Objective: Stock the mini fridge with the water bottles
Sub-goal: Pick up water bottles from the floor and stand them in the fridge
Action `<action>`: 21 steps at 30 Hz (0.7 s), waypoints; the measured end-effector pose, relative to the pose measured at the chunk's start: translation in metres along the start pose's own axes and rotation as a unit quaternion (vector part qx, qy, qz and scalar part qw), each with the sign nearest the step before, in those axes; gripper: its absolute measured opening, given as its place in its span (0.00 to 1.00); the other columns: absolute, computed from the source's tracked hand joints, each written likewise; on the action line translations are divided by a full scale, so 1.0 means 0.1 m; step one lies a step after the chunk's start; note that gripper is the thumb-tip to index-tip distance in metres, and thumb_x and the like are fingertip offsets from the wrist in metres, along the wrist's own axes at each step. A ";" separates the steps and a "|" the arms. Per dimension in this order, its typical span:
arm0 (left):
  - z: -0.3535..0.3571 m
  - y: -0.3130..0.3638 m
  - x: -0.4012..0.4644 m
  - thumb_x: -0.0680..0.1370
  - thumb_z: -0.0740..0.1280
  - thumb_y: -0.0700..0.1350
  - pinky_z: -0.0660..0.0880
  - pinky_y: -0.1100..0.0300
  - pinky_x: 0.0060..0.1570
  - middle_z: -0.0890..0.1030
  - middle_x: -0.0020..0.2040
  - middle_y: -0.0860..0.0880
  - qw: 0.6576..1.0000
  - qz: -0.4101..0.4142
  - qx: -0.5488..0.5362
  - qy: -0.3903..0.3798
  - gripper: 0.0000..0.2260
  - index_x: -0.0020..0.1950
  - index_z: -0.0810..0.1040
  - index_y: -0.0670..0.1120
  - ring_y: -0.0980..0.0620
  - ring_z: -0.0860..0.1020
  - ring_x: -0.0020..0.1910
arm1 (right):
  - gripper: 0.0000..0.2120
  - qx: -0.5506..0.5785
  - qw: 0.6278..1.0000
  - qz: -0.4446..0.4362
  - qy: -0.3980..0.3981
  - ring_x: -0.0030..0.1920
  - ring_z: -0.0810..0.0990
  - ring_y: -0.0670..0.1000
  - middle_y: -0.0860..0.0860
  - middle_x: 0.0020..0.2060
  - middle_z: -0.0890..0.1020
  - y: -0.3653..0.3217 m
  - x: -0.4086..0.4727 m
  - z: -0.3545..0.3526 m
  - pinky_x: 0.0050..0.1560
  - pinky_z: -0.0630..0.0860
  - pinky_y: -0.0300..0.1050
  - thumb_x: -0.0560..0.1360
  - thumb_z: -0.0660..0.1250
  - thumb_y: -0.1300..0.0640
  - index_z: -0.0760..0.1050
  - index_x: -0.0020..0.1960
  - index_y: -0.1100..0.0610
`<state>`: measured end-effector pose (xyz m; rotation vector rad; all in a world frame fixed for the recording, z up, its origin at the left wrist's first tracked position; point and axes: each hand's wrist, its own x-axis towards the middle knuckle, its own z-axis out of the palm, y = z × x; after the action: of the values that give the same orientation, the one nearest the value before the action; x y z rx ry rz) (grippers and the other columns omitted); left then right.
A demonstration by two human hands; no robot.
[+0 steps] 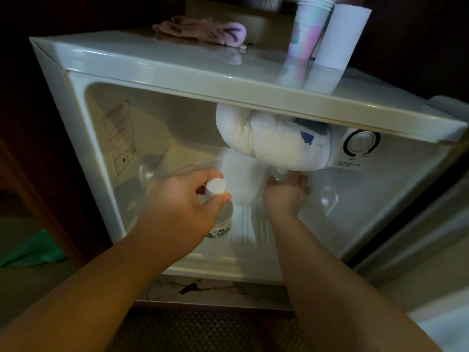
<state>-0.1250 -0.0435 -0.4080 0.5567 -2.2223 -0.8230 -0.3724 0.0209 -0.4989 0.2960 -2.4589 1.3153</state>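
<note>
The white mini fridge [76, 102] stands open in front of me. My left hand [175, 207] grips the neck of a clear water bottle [220, 222] with a white cap, upright at the front of the fridge floor. Another clear bottle [147, 174] stands deeper in at the left wall. My right hand [286, 191] reaches further inside, fingers curled around a second clear bottle [272, 179] that is mostly hidden behind the hand. A frosted white ice mass [274, 143] hangs from the fridge ceiling just above my right hand.
A temperature dial [361, 143] sits on the inner right. On the fridge top stand a pastel stack of paper cups [304, 36] and a white paper roll [340, 36], with a pink cloth [203, 30] behind. The open door [418, 237] is at right; green cloth [35, 247] on the floor at left.
</note>
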 end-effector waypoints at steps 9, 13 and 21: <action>-0.04 0.05 0.03 0.76 0.74 0.52 0.77 0.61 0.49 0.82 0.44 0.57 1.000 -0.006 -0.012 0.025 0.06 0.53 0.85 0.56 0.60 0.80 0.47 | 0.28 0.071 0.992 0.091 -0.059 0.56 0.80 0.58 0.53 0.59 0.75 0.32 -0.34 0.13 0.56 0.79 0.53 0.72 0.76 0.57 0.70 0.69 0.56; -0.06 0.03 0.04 0.76 0.75 0.52 0.78 0.59 0.50 0.82 0.45 0.58 1.000 -0.010 -0.015 0.024 0.07 0.53 0.85 0.56 0.60 0.80 0.48 | 0.27 0.070 0.993 0.087 -0.037 0.55 0.80 0.57 0.54 0.58 0.75 0.36 -0.27 0.18 0.55 0.77 0.49 0.72 0.77 0.59 0.72 0.68 0.56; -0.03 0.01 0.08 0.76 0.75 0.52 0.79 0.54 0.52 0.82 0.47 0.59 0.999 -0.022 -0.018 0.032 0.08 0.54 0.83 0.58 0.60 0.80 0.48 | 0.23 0.092 0.986 0.137 0.039 0.55 0.82 0.58 0.56 0.55 0.81 0.49 -0.06 0.06 0.48 0.72 0.42 0.68 0.78 0.62 0.73 0.60 0.58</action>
<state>-0.1284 -0.0482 -0.4021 0.6093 -2.1399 -0.8545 -0.3843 0.0431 -0.5413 -0.0536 -2.3795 1.6363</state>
